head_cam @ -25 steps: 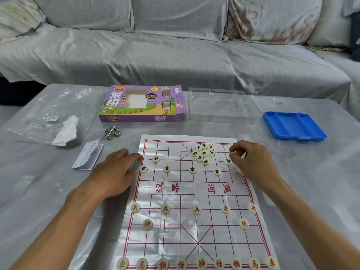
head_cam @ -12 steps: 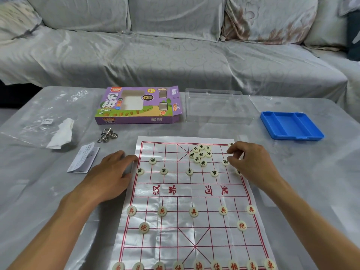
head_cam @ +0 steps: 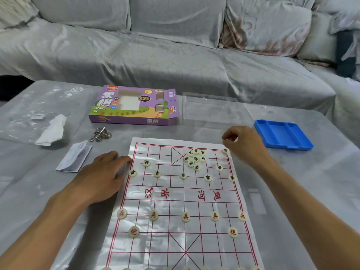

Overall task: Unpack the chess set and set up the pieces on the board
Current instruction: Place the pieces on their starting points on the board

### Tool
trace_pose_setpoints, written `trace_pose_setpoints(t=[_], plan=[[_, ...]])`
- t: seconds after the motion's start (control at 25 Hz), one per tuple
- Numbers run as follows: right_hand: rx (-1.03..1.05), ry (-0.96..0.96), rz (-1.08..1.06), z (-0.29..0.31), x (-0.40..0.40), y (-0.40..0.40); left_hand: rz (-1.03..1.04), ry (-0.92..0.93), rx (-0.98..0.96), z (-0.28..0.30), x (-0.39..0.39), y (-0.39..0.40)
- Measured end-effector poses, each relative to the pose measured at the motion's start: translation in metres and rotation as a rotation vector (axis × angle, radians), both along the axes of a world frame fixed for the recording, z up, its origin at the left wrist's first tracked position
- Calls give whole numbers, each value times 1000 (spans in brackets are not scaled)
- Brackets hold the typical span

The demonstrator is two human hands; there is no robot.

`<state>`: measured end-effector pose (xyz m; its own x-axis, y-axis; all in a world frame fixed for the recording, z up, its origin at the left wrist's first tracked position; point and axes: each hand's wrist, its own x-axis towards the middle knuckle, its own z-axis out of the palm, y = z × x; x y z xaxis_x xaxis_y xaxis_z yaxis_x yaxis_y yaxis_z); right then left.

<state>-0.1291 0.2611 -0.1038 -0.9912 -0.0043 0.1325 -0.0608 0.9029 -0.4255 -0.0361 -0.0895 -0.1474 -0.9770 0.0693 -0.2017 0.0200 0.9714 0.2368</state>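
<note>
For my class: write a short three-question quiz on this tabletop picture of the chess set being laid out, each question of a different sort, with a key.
1. True or false: the left hand rests flat at the left edge of the white plastic board sheet with red grid lines.
2. Where is the heap of unsorted round cream pieces with black characters? A) in the blue plastic tray; B) on the board's far half; C) on the purple cardboard box.
3. Fill in: the five red-marked pieces in the row nearest the river all show the same ____.

Key: 1 true; 2 B; 3 character.
</note>
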Motion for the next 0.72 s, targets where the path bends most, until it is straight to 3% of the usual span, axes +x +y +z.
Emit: trace_pose_setpoints(t=[0.16,0.52,0.72], plan=[[148,-95,124,-9,0,-1,-16,16,11,0,1,1],[230,-129,378,-28,-6,-27,-3,17,-22,3,2,4],[267,-111,400,-30,-9,-29,1,34,-35,3,3,5]])
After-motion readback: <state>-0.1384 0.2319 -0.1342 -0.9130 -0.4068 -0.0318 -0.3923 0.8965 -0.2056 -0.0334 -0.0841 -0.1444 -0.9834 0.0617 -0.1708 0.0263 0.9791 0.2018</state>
